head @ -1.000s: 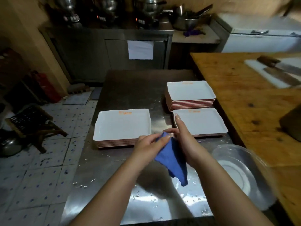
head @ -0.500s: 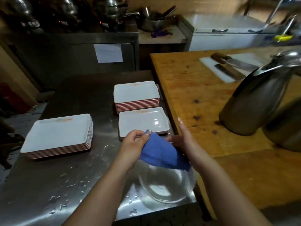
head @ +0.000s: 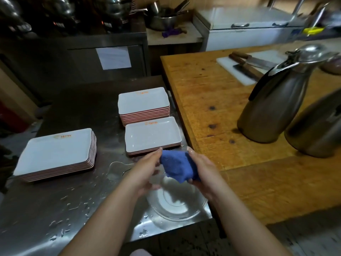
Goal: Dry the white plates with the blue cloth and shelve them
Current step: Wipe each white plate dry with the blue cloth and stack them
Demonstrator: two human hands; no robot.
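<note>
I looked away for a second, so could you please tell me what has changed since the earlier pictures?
The view swung right, bringing the wooden counter and flasks into sight. Both hands, left hand and right hand, keep their grip on the blue cloth, now bunched over the glass dish. The plate stacks stayed put.

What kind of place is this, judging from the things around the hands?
Most likely a restaurant or canteen kitchen: stacks of identical white plates on a wet steel counter, cleavers on a cutting board, and large steel pots behind.
</note>
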